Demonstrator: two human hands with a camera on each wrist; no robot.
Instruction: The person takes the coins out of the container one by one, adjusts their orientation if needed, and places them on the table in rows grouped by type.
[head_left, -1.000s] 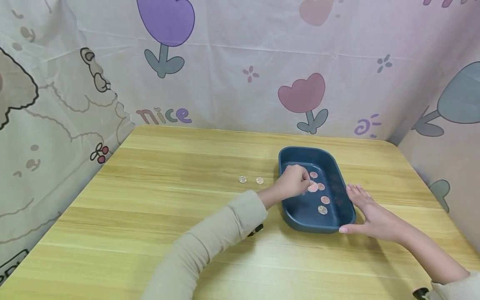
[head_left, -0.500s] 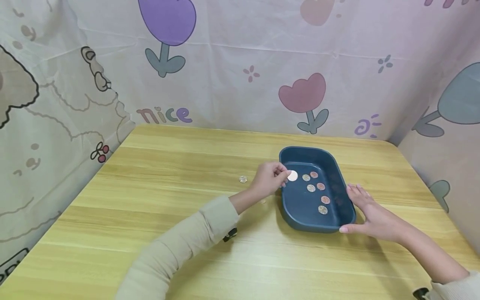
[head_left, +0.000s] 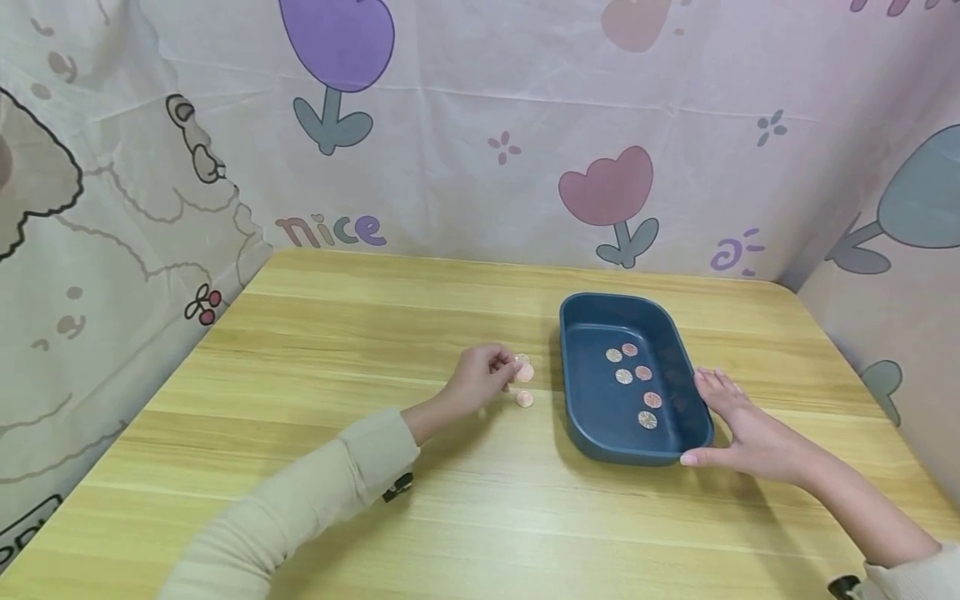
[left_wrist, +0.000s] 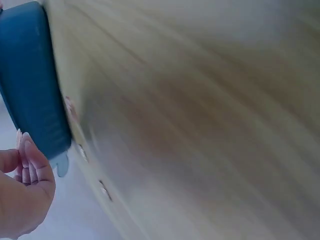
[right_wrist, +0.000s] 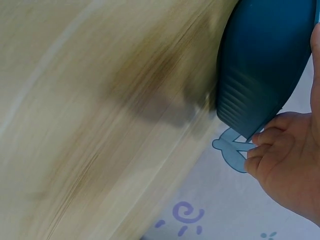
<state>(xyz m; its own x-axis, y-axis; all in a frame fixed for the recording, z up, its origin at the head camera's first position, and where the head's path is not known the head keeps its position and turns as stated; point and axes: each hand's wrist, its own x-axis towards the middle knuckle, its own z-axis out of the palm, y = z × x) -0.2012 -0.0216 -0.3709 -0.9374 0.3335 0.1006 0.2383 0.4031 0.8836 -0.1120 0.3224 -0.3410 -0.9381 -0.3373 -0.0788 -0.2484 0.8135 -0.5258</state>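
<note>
My left hand [head_left: 483,377] pinches a copper-coloured coin [head_left: 526,372] between thumb and fingertips, over the table left of the tray. That coin [left_wrist: 19,140] shows edge-on in the left wrist view. A pale coin [head_left: 522,359] peeks out just behind it, and a copper coin [head_left: 524,399] lies nearer on the wood. Inside the dark blue tray [head_left: 573,417] lie several silver and copper coins [head_left: 624,377]. At the tray's near right corner rests my right hand [head_left: 750,433], thumb at the front rim and extended fingers along the right side.
Light wooden table [head_left: 360,333] spreads around the tray. A printed cloth [head_left: 457,167] with flowers hangs behind and at both sides. Further coins on the table show in the left wrist view, one coin [left_wrist: 105,190] toward the table edge.
My left hand has moved left from over the tray, past its rim, to above the table, carrying the coin. The right hand and tray have stayed in place.
</note>
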